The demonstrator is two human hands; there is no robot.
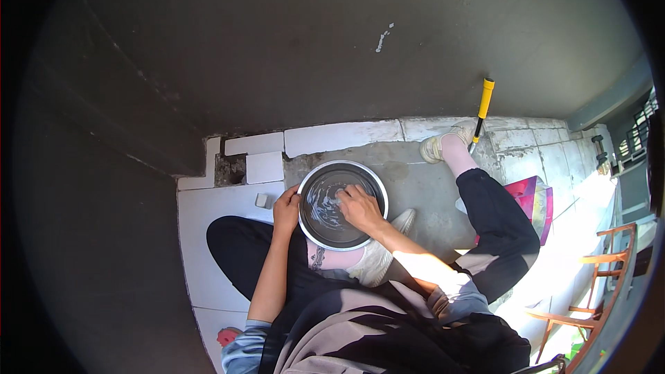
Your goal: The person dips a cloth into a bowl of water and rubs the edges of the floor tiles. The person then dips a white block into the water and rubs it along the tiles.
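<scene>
A round metal basin [382, 227] with a bright rim sits in front of me, partly over my bent leg. Dark grey, watery liquid [321, 202] swirls inside it, rippled and shiny. My left hand [285, 212] grips the basin's left rim, thumb at the edge. Over the liquid reaches my right hand [361, 209], its fingers curled down and tips at the surface near the basin's middle. Whatever those fingers may hold is hidden by the hand and the liquid.
A yellow-handled tool [486, 99] leans on the dark wall near my right shoe [433, 149]. A small white block [261, 200] lies left of the basin, near a square hole [234, 172] among white tiles. A pink bag [537, 201] and a wooden frame [609, 284] stand rightward.
</scene>
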